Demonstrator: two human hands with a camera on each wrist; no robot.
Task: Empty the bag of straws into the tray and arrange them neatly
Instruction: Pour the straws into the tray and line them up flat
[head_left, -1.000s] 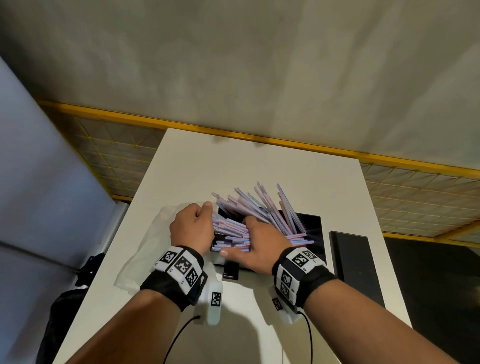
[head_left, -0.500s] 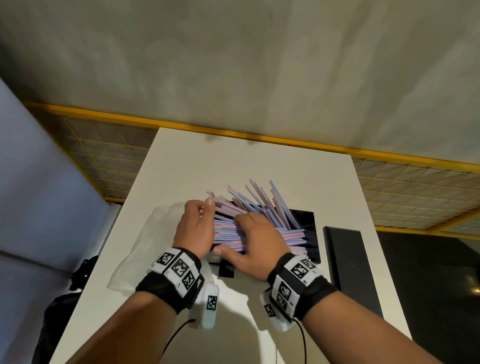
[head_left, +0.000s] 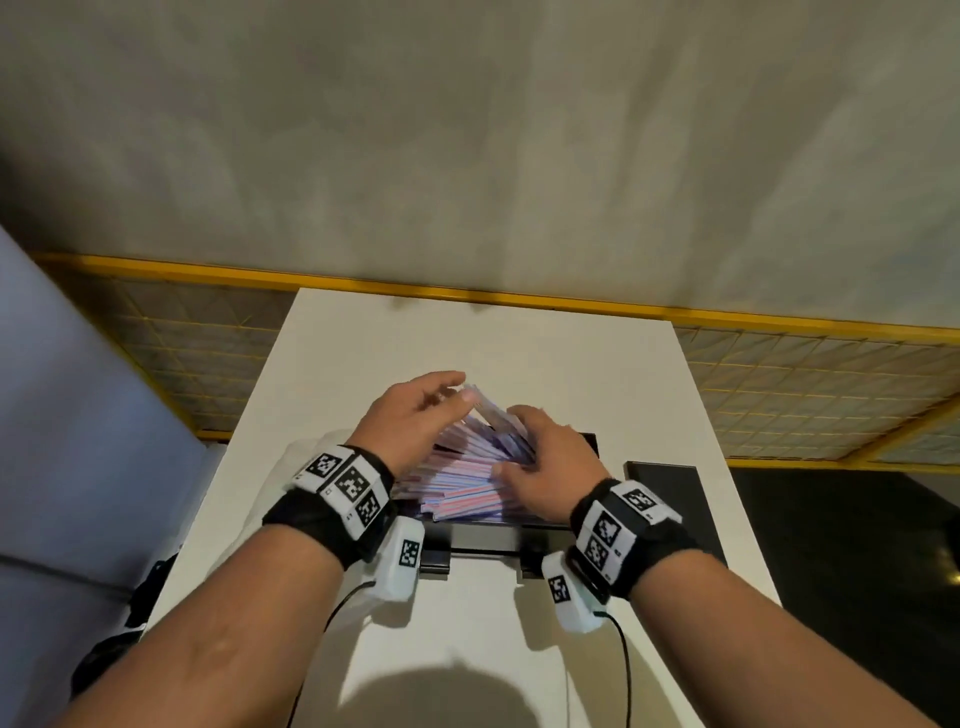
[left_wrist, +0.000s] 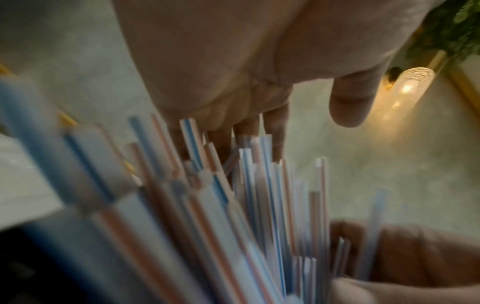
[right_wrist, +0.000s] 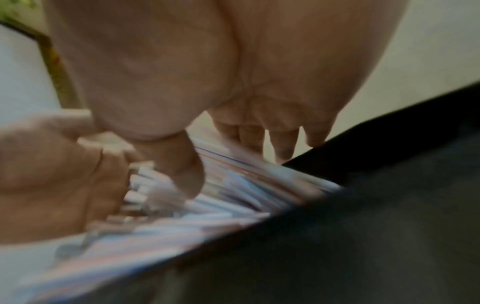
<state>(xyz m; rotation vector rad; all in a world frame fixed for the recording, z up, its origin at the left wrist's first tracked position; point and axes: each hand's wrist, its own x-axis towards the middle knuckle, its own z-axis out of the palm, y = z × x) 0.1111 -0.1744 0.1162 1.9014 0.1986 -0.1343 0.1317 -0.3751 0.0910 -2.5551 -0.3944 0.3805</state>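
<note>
Pink-and-blue striped straws lie heaped in a black tray at the table's middle. My left hand reaches over the heap's far left side, fingers fairly straight, tips touching the raised far ends of the straws. In the left wrist view the left hand has its thumb spread apart. My right hand sits on the heap's right side. In the right wrist view the right hand has its thumb pressing into the straws with the fingers behind them, pinching a fanned bunch.
The crumpled clear bag lies left of the tray, under my left wrist. A second flat black piece lies right of the tray. The white table ends at a yellow-edged grille; a cable runs from each of my wrists.
My left hand has moved from the heap's near-left ends to its far ends. The right hand has shifted from the heap's front to its right side, and the fanned straws stand closer together.
</note>
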